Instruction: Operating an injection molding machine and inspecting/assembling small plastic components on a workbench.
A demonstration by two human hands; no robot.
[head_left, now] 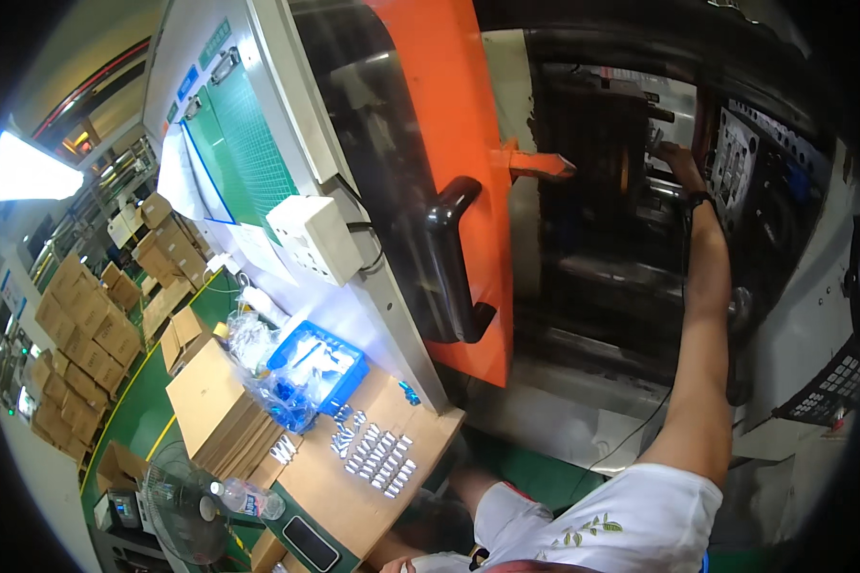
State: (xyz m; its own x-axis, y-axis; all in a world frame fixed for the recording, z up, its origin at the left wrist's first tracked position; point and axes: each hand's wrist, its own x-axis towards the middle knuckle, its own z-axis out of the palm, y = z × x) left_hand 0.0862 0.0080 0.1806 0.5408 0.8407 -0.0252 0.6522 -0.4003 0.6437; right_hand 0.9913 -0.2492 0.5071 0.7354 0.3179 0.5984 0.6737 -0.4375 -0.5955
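Right hand (pixel 681 164) inside machine, in gap between dark block (pixel 592 162) on its left and metal mould plate (pixel 736 158) close right. Orange door (pixel 492 325) well left. Small silvery part (pixel 655 140) at fingertips; fingers partly bent, hold unclear. Arm nearly straight, reaching up. Left hand (pixel 397 565) cut off at lower edge, state unclear.

Right hand (pixel 678 162) deep in shadow, its grip too small to tell.
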